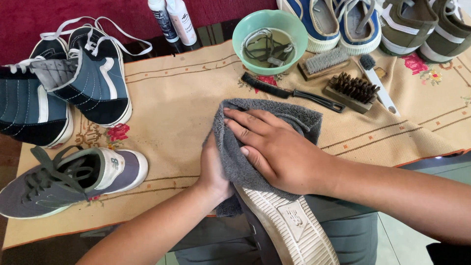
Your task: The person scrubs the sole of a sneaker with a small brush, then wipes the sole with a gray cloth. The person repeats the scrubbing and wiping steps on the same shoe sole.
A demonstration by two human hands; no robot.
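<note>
My right hand (277,149) presses a grey towel (294,117) over the front of a grey sneaker (289,225) that lies tilted on its side, its cream sole facing up. My left hand (212,172) grips the towel-wrapped toe from the left side. The shoe's toe is hidden under the towel. Its matching grey sneaker (68,179) with dark laces rests on the tan embroidered cloth (171,103) at the left.
Two dark blue high-tops (64,88) stand at far left. A green bowl (269,34) holds water and dark laces. Beside it lie a black brush (294,92), two wooden brushes (338,73), a white brush (378,83). Two bottles (172,19), blue sneakers (333,22) and olive sneakers (422,24) line the back.
</note>
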